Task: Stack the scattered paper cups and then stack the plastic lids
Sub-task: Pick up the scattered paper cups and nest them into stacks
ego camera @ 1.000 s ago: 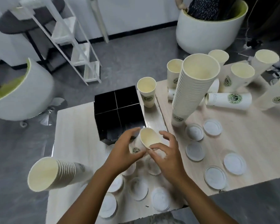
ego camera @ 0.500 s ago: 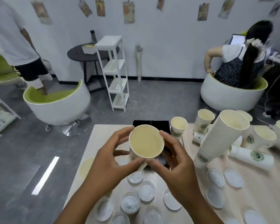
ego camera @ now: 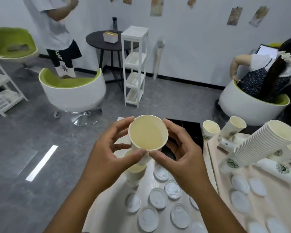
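Both my hands hold one paper cup (ego camera: 148,132) up in front of me, its cream inside facing the camera. My left hand (ego camera: 107,157) grips its left side and my right hand (ego camera: 183,158) grips its right side, thumbs under the rim. Below it a short stack of cups (ego camera: 135,172) lies on the left table, partly hidden by my left hand. A tall leaning stack of cups (ego camera: 262,143) stands at the right. Single cups (ego camera: 210,130) stand behind it and one printed cup (ego camera: 279,169) lies flat. Several white plastic lids (ego camera: 158,198) are scattered on both tables.
A black divided box (ego camera: 190,126) sits behind my right hand on the light wooden table (ego camera: 107,199). On the grey floor beyond stand a white-green chair (ego camera: 72,91), a white shelf unit (ego camera: 134,64) and a dark round table. One person stands at the left, another sits at the right.
My hands lifted the cup from low over the table up toward the camera, and my view tilted up to show the room. Since half a second ago the cup barely moved.
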